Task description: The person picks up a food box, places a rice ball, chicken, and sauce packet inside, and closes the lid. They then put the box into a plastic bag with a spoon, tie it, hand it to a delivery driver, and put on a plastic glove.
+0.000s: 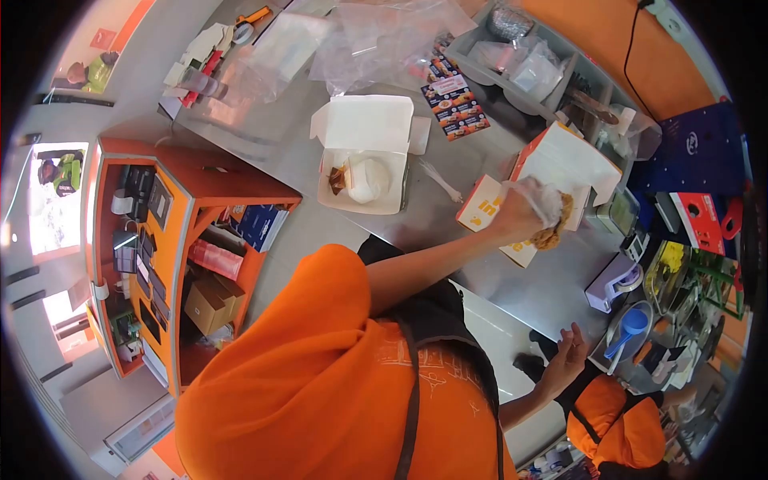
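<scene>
My left hand [516, 216] reaches across to the right and is closed on a piece of fried chicken [550, 234], with clear plastic [542, 200] between fingers and food. It is at an open white and orange takeaway box [484, 204], whose raised lid [572, 160] stands behind. Whether the chicken touches the box floor is hidden. My right hand [565, 360] hangs by the front edge of the table, fingers partly curled and apart, holding nothing visible. To the left, another open takeaway box [328, 164] holds a white wrapped mound [368, 180] and a brown sauce packet [337, 180].
Plastic bags [376, 40] and a printed card sheet [456, 98] lie at the back of the steel table [368, 228]. A grey divided bin [480, 72] stands behind. Tape dispenser [614, 280] and blue scoop [632, 324] are right. A co-worker in orange [612, 420] is lower right.
</scene>
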`<action>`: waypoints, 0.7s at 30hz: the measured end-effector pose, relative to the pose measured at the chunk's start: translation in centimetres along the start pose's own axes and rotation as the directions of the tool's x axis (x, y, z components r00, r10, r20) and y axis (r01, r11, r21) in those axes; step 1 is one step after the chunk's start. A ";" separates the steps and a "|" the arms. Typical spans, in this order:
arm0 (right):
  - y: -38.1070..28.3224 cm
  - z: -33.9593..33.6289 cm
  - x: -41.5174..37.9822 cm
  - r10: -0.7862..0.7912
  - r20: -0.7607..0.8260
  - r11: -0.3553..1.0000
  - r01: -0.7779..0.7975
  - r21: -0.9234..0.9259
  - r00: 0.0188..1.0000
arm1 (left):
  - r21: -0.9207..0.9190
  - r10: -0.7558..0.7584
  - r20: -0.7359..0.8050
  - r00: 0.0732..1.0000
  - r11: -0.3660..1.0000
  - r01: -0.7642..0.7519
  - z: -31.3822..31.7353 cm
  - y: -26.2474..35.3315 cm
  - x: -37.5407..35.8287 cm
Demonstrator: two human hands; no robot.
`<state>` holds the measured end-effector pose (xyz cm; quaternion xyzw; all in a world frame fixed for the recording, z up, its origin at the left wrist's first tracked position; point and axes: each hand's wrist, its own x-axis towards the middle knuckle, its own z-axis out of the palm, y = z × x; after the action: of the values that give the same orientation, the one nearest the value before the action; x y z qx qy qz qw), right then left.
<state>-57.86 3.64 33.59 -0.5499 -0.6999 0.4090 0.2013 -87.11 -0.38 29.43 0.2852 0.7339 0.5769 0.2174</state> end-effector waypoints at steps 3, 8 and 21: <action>-0.2 0.8 0.4 -0.070 0.020 0.997 0.070 -0.010 0.997 | 0.091 0.112 -0.148 0.983 0.991 -0.100 -6.6 -1.0 -3.2; -3.0 3.8 -0.4 -0.074 0.041 0.997 0.074 0.002 0.996 | 0.531 0.091 -0.336 0.937 0.841 0.108 -20.2 -0.3 -6.1; -6.4 8.6 -5.3 -0.096 0.019 0.995 0.096 0.011 0.995 | 0.761 -0.182 -0.217 0.959 0.584 0.283 -20.0 -12.3 -5.8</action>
<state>-66.34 -4.75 34.54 -0.5104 -0.7256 0.4076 0.2165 -97.81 -20.85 22.25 0.2189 0.9536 0.1800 0.1015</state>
